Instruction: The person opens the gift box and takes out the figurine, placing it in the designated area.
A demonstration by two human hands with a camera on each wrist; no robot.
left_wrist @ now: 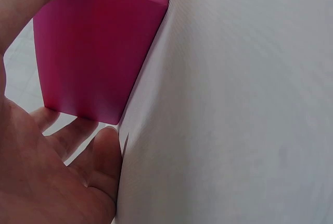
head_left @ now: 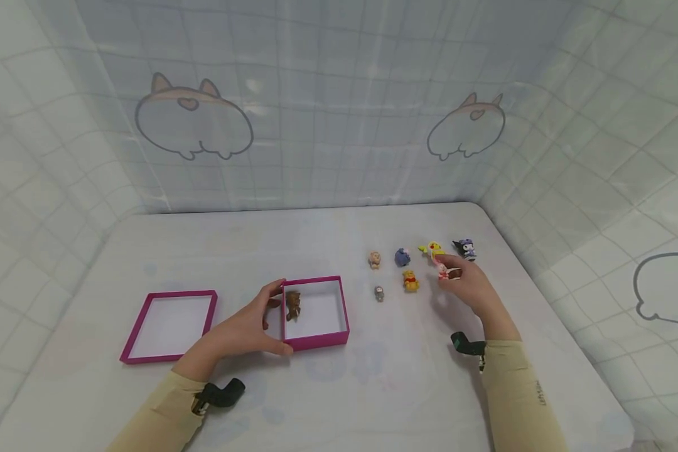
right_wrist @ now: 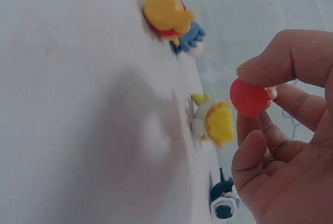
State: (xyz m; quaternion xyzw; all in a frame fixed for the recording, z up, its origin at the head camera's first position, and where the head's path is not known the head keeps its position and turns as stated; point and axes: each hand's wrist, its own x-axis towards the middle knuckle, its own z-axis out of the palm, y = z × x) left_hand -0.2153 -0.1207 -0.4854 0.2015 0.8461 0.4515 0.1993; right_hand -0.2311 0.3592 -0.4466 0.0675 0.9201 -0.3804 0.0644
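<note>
My left hand (head_left: pixel 248 326) holds the open magenta box (head_left: pixel 318 341) by its left side, thumb at the near corner and fingers at the far one. In the left wrist view the fingertips touch the box's magenta wall (left_wrist: pixel 99 52). A brown figurine (head_left: pixel 293 305) lies inside against the left wall. My right hand (head_left: pixel 468 285) pinches a small pink-and-white figurine (head_left: pixel 442 271) between thumb and fingers, above the table. In the right wrist view its round red underside (right_wrist: pixel 248 98) faces the camera. Just beyond it stands a yellow figurine (head_left: pixel 435 250), partly hidden by the hand.
The magenta-rimmed lid (head_left: pixel 169 326) lies left of the box, white inside up. Around the right hand stand a yellow bear figurine (head_left: pixel 410 281), a blue one (head_left: pixel 402 257), a peach one (head_left: pixel 375 259), a small grey one (head_left: pixel 379 293) and a black-and-purple one (head_left: pixel 466 249).
</note>
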